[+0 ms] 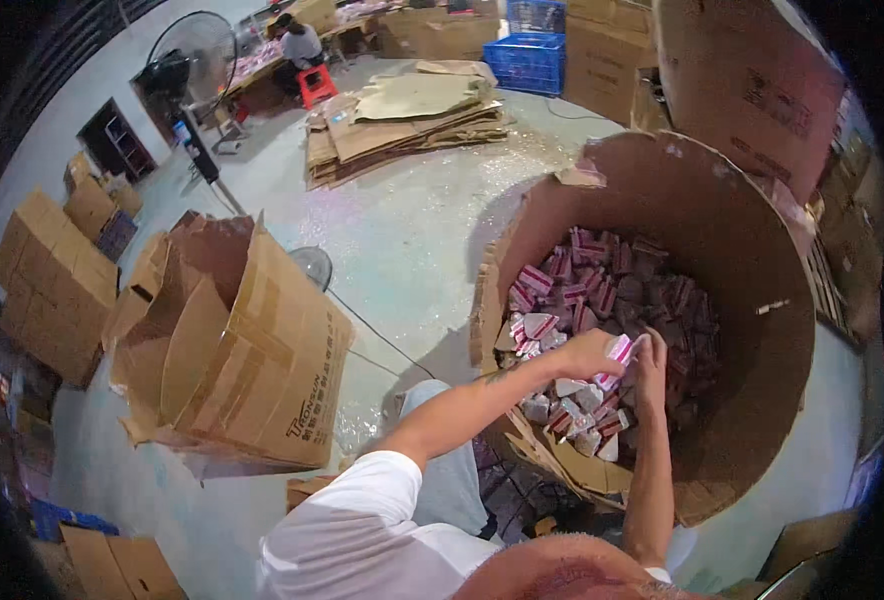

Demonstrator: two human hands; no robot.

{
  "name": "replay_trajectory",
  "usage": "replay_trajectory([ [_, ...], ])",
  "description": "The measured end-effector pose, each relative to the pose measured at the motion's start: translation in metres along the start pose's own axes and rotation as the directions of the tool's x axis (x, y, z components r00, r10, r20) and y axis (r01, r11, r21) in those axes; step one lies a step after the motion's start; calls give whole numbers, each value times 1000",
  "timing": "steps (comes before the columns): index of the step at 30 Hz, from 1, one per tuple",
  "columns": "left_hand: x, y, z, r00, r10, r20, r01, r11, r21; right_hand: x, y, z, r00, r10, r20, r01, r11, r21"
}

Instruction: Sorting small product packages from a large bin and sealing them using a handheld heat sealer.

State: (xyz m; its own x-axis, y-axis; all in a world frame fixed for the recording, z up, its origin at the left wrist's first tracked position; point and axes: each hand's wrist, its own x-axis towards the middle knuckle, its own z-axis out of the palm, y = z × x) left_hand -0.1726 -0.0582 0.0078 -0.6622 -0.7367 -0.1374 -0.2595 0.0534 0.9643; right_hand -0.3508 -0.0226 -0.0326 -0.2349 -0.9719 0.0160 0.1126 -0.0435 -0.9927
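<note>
Both my hands reach over a large, deep cardboard bin [762, 330] with a torn rim. My left hand [588, 353] is closed on a small pink-and-white packet [619, 352]. Close beside it, my right hand [650, 362] has its fingers bent at the packet's right side, on a pale piece whose kind I cannot make out. Beneath them lies a heap of similar small packets [584, 272], many wedge-shaped, with pink and white stripes. Some show pale grey sides. The heap's right part is in shadow.
An open, battered cardboard box [292, 350] stands to my left, near a cable on the floor. Flattened cardboard [402, 120] is stacked farther off. Beyond are a standing fan [194, 60], a blue crate [525, 62], and a person [300, 45] by a red stool [316, 86].
</note>
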Motion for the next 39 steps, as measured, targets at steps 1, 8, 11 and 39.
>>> replay_trajectory([
  [1,4,-6,3,1000,0,13,0,1000,3,-4,-9,3,993,-81,87,88,993,-79],
  [8,16,-27,15,998,34,52,-31,999,-43,-13,-5,8,997,-77,20,75,995,66],
  [11,6,-16,8,989,142,43,-141,990,-27,-17,-14,-2,973,100,207,-141,971,193],
  [39,16,-19,-32,808,-77,-584,-172,918,-358,37,182,-36,946,176,-271,-308,237,-921],
])
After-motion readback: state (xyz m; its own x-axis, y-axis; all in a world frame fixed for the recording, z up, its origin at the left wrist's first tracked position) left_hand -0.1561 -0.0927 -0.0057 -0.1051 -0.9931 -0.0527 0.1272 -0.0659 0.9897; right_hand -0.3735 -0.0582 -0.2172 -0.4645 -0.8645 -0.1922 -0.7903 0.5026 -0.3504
